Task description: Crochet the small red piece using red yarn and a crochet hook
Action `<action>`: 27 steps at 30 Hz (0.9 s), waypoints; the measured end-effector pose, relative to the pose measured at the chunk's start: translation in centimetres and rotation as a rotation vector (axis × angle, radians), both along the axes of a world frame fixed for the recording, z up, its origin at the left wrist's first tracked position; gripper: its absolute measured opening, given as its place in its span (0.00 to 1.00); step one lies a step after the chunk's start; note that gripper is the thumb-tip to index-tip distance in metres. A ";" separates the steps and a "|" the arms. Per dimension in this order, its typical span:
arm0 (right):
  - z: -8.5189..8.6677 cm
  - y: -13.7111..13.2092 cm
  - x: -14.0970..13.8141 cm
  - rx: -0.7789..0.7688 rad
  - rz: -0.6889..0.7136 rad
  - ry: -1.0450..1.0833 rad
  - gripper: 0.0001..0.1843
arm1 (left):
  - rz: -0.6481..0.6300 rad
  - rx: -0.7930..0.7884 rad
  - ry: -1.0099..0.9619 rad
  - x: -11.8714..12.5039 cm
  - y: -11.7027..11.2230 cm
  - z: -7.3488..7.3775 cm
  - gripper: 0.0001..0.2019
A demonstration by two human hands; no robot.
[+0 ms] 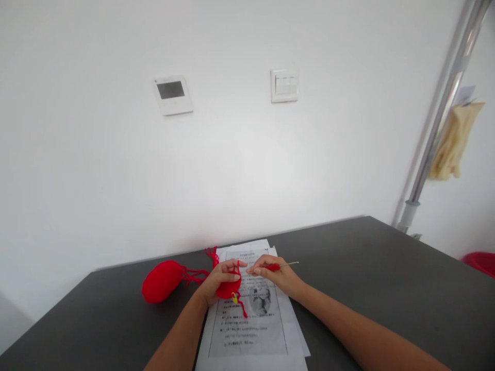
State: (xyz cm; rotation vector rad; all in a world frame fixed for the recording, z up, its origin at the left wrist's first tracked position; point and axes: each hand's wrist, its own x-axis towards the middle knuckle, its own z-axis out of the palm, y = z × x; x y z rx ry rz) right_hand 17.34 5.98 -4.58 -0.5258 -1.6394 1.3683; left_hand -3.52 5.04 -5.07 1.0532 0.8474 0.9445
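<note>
My left hand (220, 279) is closed on a round red crochet piece (228, 289), thumb on top, with red yarn running over the raised index finger. A yellow stitch marker (234, 298) hangs at the piece's lower edge, beside a loose red yarn tail (243, 307). Between the fingertips of my right hand (276, 270) is a crochet hook with a red handle (273, 267); its thin metal shaft sticks out to both sides. The left end of the hook is close to the crochet piece, but I cannot tell whether it touches the yarn.
A red yarn ball (163, 281) lies left of my hands, its strands trailing toward them. Printed sheets (247, 350) lie under both hands on the dark table (348, 278). Behind it rises a white wall (232, 165), with a metal pole (436, 129) at the right.
</note>
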 end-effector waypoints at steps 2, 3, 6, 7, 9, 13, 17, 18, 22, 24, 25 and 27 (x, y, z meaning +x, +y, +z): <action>0.0 0.1 -0.1 -0.087 0.033 0.064 0.15 | 0.022 0.005 0.028 0.2 -0.1 0.0 0.16; -0.1 0.1 -0.1 -0.104 0.037 0.081 0.15 | 0.035 0.008 0.039 0.4 -0.1 0.0 0.14; -0.2 0.2 -0.2 -0.061 -0.003 0.071 0.14 | 0.068 0.017 0.051 0.8 -0.2 -0.1 0.12; -0.3 0.1 -0.2 -0.024 -0.029 0.048 0.14 | 0.076 0.020 0.052 0.9 -0.2 -0.1 0.13; -0.4 0.0 -0.2 0.078 -0.090 -0.015 0.12 | 0.083 0.022 0.057 1.1 -0.2 -0.1 0.14; -0.5 -0.3 -0.1 0.316 -0.146 -0.127 0.09 | 0.053 0.035 0.089 1.1 -0.2 0.0 0.21; -0.5 -0.4 0.2 0.479 -0.142 -0.181 0.06 | 0.013 0.066 0.081 1.3 -0.2 0.0 0.25; -0.5 -0.4 0.2 0.507 -0.146 -0.192 0.05 | 0.004 0.074 0.070 1.3 -0.2 0.0 0.26; -1.0 -0.1 0.2 0.585 -0.144 -0.222 0.08 | -0.002 0.062 0.053 1.8 -0.1 -0.1 0.30; -1.3 0.2 0.2 0.598 -0.144 -0.220 0.10 | 0.021 0.049 0.057 1.9 -0.1 -0.2 0.31; -1.4 0.2 0.3 0.595 -0.150 -0.218 0.10 | 0.034 0.049 0.059 2.0 0.0 -0.2 0.31; -1.3 0.3 0.3 0.576 -0.169 -0.219 0.10 | 0.051 0.052 0.063 2.1 0.0 -0.2 0.31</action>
